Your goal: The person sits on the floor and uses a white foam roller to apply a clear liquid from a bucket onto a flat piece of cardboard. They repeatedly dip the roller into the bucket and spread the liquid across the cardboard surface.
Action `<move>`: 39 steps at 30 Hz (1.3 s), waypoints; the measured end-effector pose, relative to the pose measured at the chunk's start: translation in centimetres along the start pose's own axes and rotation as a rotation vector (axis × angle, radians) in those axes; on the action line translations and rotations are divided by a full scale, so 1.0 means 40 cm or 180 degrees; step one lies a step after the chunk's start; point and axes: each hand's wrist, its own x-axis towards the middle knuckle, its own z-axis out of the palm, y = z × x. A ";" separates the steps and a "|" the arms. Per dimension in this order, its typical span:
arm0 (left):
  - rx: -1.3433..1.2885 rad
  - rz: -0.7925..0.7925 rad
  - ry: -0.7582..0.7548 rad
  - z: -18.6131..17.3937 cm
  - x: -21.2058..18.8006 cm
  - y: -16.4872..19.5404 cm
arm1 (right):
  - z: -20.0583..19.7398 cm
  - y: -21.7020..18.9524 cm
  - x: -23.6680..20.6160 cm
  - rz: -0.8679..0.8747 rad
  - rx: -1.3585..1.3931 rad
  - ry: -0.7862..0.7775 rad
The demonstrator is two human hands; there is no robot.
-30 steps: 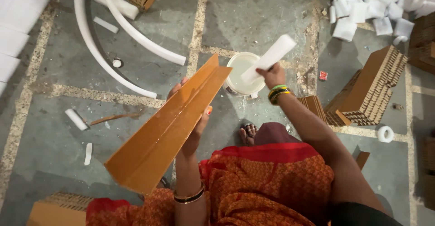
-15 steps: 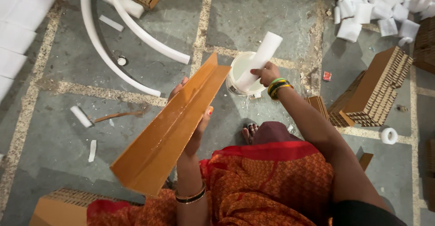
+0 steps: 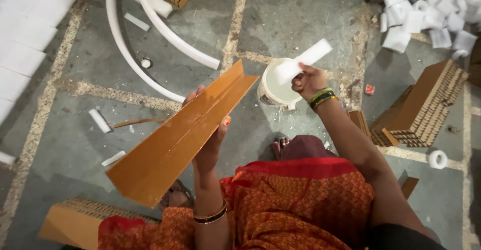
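Person, head view. Left hand [image 3: 208, 129]: thumbnail painted orange-red; wrist carries a dark bangle edged in gold. Right hand [image 3: 306, 81]: wrist carries stacked bangles, green, dark and gold. Both forearms bare. Garment: orange-red patterned cloth with a plain red band, and a maroon fold at the knee.

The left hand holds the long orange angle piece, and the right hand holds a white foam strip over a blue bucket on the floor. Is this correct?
Not quite: the bucket is white, not blue, as the head view shows. The left hand does hold the orange angle piece, and the right hand holds the white foam strip over the bucket.
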 end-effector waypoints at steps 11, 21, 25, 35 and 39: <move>-0.1045 0.0957 0.0002 0.071 0.009 0.067 | 0.140 -0.175 -0.284 -0.2167 -0.0604 -0.1130; -0.3913 -0.0335 -0.1115 0.176 -0.013 0.190 | 0.235 -0.186 -0.689 -0.4106 -0.4297 -0.1388; -0.5788 -0.0602 -0.1742 0.167 -0.026 0.207 | 0.237 -0.170 -0.773 -0.4188 -0.4527 -0.1022; -0.5999 -0.1337 -0.2127 0.122 -0.064 0.266 | 0.148 -0.147 -0.730 -0.3953 -0.3788 -0.0690; -0.5561 -0.1353 -0.1901 0.078 -0.078 0.295 | 0.115 -0.150 -0.707 -0.3967 -0.3514 -0.1210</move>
